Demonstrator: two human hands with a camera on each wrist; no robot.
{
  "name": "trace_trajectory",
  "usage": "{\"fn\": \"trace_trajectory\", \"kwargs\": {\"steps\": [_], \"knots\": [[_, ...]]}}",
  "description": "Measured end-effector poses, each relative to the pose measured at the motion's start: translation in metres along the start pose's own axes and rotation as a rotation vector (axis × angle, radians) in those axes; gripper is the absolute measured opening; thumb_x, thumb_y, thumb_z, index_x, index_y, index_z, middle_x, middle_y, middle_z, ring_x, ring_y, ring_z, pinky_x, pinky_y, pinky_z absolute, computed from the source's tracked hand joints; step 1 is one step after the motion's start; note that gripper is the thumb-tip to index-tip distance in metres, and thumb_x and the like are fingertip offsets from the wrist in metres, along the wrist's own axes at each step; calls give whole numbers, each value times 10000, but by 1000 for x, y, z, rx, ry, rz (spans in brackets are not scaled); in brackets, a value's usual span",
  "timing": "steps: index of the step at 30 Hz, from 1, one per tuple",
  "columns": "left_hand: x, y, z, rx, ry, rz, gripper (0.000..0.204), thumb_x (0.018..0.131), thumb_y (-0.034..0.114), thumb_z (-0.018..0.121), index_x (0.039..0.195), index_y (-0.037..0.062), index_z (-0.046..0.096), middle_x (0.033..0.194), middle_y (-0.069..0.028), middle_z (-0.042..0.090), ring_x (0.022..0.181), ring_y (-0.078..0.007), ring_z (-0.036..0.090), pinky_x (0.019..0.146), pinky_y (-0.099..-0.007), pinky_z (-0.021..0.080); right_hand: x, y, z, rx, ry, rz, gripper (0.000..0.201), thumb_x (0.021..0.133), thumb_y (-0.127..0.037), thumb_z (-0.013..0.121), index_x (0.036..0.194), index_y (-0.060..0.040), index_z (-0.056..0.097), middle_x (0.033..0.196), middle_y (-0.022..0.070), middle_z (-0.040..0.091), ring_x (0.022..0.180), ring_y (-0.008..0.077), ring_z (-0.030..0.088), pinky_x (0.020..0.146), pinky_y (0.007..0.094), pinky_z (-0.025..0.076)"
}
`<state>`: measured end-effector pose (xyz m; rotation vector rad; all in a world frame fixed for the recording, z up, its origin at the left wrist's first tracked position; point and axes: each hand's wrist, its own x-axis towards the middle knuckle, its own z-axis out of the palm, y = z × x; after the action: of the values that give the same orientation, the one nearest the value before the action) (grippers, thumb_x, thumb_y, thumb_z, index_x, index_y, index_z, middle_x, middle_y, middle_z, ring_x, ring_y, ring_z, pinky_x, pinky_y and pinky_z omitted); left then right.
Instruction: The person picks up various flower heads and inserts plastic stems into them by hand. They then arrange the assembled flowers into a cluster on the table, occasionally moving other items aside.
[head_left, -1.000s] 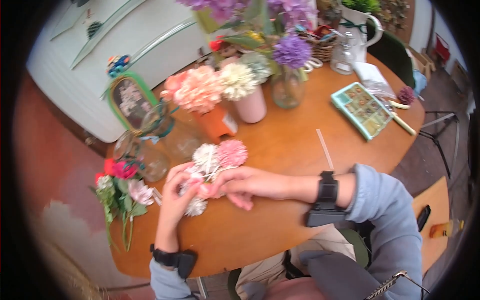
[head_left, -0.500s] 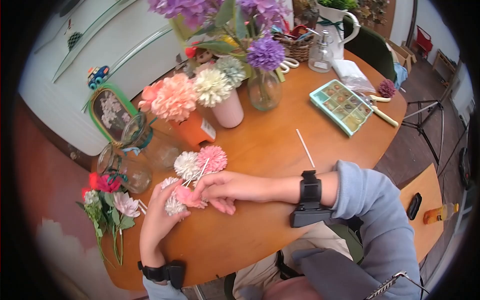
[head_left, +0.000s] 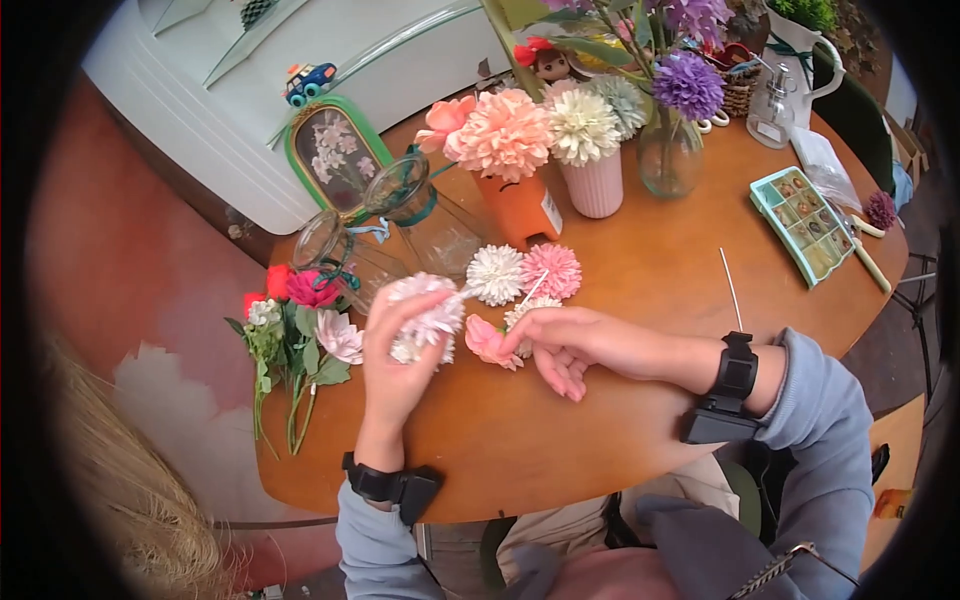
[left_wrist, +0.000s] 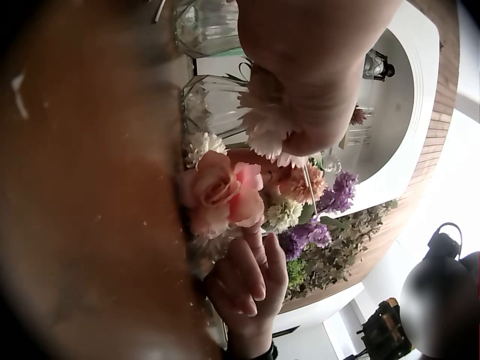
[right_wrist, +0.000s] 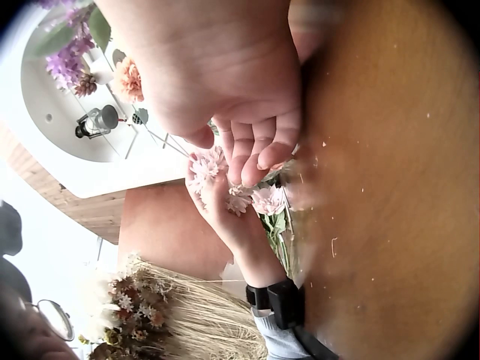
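Fingers of the left hand (head_left: pixel 393 375), left of centre in the head view, are curled round a pale pink flower (head_left: pixel 440 316). Half a second ago I had it low beside the pink rose (head_left: pixel 488 342); now it's apart, singled out, I judge. The rose lies at centre; just right, the right hand's (head_left: pixel 590 345) fingers bend loosely, contact unclear.

Wooden table (head_left: pixel 570 440), pink pompom flower (head_left: pixel 551 271) beside white pompom flower (head_left: pixel 495 275), thin white stick (head_left: pixel 731 285), teal compartmented box (head_left: pixel 780 238)
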<state>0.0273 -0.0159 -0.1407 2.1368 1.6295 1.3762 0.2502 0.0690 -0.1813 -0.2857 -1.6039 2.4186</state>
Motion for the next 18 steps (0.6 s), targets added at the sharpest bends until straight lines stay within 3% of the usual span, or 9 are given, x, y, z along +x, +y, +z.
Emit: {"fn": "trace_trajectory", "kwargs": {"steps": [5,9,18], "knots": [[-4,6,8,-19,-184,45,479,586,-89,577,1010,101,693,1099,-119,582,1076,-288,536,921,-373,426,0,-1,2,-72,-107,61,508,978,-446,291,1186,-30,495,674,61,591,532,96,573,481,198,460],[-3,8,13,11,-210,73,499,588,-111,575,1013,120,697,1102,-118,577,1074,-296,537,915,-375,431,-3,-5,6,-99,-188,115,542,977,-459,281,1213,-15,482,715,88,611,560,111,597,495,213,477],[-3,6,13,41,-184,105,458,583,-109,589,966,114,703,1099,-113,579,1070,-292,536,907,-379,432,-1,-6,2,4,-114,20,520,981,-444,282,1275,-40,426,726,89,615,586,126,612,528,212,484]]}}
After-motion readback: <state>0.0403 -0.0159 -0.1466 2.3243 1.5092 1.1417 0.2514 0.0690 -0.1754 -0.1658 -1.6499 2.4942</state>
